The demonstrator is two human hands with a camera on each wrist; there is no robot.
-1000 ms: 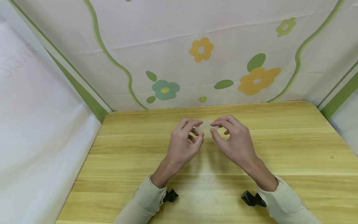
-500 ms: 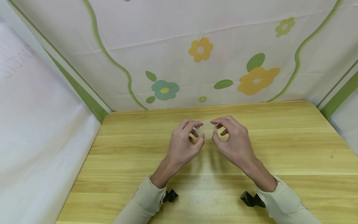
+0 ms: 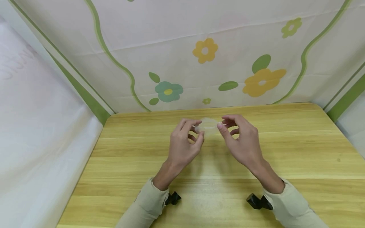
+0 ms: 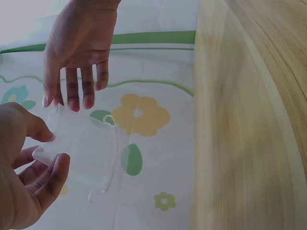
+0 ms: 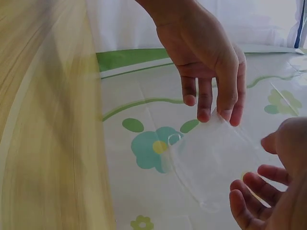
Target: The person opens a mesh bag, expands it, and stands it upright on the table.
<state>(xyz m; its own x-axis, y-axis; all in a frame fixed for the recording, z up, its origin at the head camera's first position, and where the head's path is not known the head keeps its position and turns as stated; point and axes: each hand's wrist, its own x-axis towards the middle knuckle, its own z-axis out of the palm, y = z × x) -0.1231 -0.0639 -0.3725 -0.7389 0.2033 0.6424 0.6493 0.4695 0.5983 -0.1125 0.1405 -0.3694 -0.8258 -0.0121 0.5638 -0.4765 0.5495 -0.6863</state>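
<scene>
A small, thin, see-through pouch (image 3: pixel 209 123) with a white cord along one edge is held up between the hands above the table. Small cord loops show at the ends of that edge in both wrist views. My left hand (image 3: pixel 183 142) pinches one side of the pouch between thumb and fingers; in the right wrist view the left hand (image 5: pixel 206 62) is at the pouch's upper corner. My right hand (image 3: pixel 242 139) is at the other side, thumb near the pouch's edge, fingers spread apart from the thumb. In the right wrist view the right hand (image 5: pixel 278 182) shows a gap between thumb and fingers.
The wooden table (image 3: pixel 128 177) lies under both hands. A white cloth wall (image 3: pixel 171 47) with printed flowers rises at its back edge, and cloth hangs at both sides. Black wrist mounts (image 3: pixel 259 202) stick out from the sleeves.
My right hand has moved slightly right and its thumb and fingers have parted from the pouch's side. My left hand with the pouch has shifted a little left and up.
</scene>
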